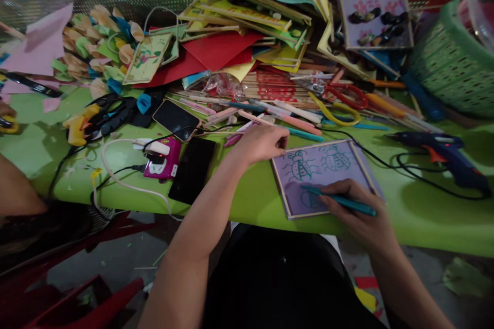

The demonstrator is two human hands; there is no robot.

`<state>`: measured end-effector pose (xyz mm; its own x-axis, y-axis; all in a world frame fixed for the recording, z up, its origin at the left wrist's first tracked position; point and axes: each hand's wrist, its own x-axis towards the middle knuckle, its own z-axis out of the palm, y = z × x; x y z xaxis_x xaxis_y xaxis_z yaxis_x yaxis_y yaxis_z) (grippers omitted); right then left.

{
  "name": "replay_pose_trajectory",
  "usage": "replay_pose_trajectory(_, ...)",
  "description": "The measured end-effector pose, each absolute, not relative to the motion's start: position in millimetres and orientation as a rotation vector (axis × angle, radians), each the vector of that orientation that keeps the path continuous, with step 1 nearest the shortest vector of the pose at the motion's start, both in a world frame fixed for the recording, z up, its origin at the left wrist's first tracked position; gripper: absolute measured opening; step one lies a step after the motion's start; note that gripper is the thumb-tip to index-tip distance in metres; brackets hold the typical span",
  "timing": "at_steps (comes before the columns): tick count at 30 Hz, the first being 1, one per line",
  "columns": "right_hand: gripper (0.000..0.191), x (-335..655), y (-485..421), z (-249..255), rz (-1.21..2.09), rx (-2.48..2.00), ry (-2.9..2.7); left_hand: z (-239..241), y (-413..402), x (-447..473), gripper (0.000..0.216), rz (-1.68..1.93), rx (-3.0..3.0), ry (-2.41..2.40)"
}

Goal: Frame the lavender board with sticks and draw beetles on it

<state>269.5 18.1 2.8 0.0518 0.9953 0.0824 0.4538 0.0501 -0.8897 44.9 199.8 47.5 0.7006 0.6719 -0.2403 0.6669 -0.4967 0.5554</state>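
Observation:
A purple card [314, 193] in a thin wooden stick frame lies flat near the table's front edge. Two green bug drawings run along its upper half, and below them is a round, partly drawn outline. In my right hand [358, 211] is a teal marker [347, 200], its tip on the card at that outline. My left hand [264, 141] rests at the card's upper left corner, fingers curled in; whatever may be between them is hidden.
A hot glue gun [440, 149] with a black cable lies right. Left are a black phone [193, 169] and a magenta power adapter [164, 159]. Behind lie pens, scissors [335, 110], sticks and stacked cards [247, 15]. A green basket [455, 56] stands back right. Another person's arm [19, 190] shows left.

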Motion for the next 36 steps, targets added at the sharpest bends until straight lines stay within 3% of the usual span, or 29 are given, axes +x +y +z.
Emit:
replay_pose_trajectory(18,0.023,272.1,18.3,7.2,0.872,-1.531,-1.502,47.6,199.8,44.1,0.009,0.016,2.264,1.017)
replay_pose_trajectory(36,0.015,274.3,15.2,1.5,0.714,-1.591,-1.408,49.4,199.7,44.0,0.006,0.022,2.263,1.017)
